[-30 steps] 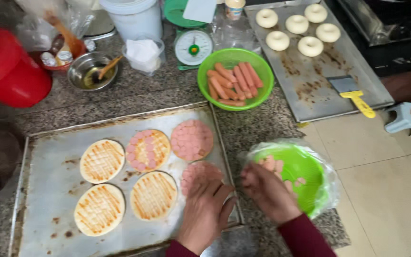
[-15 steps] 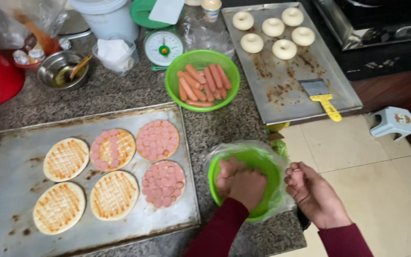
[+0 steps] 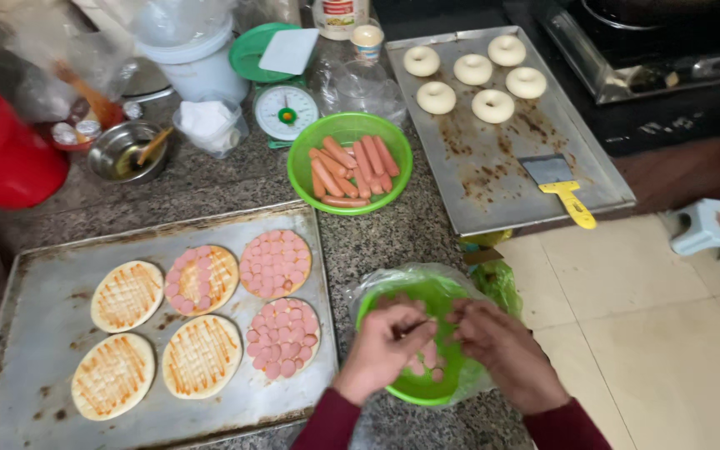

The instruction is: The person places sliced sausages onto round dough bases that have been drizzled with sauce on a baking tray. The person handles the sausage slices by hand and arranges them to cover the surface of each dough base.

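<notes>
Hands meet inside the green bowl (image 3: pixel 427 387) at the counter's front edge: left hand (image 3: pixel 385 346) and right hand (image 3: pixel 502 346) pinch pink sausage slices (image 3: pixel 427 358).

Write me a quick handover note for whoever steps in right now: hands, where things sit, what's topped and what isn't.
Left hand and right hand are both in the green bowl of sausage slices, at the counter edge.
Large tray: six sauced bases. Two fully covered with slices, one partly covered, three bare.
Whole sausages sit in a second green bowl behind.
Left: finish the partly covered one, top the three bare.
</notes>
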